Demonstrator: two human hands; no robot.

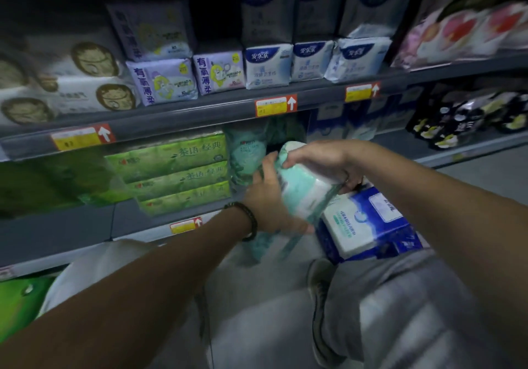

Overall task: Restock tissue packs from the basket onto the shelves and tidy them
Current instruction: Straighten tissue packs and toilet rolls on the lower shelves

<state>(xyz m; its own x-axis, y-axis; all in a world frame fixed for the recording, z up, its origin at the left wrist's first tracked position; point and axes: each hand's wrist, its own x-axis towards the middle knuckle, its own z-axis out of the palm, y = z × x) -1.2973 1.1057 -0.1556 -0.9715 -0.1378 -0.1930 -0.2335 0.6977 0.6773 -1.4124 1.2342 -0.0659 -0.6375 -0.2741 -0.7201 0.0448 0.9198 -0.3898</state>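
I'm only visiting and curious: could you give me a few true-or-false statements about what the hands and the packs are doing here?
1. The left hand and the right hand both grip the mint-green pack. True.
2. The left wrist is bare. False: it wears a dark bead bracelet.
3. The green packs lie stacked one level below the purple packs. True.
4. The blue-and-white pack stands up beside the purple packs. False: it lies low on the right, just below the right hand.
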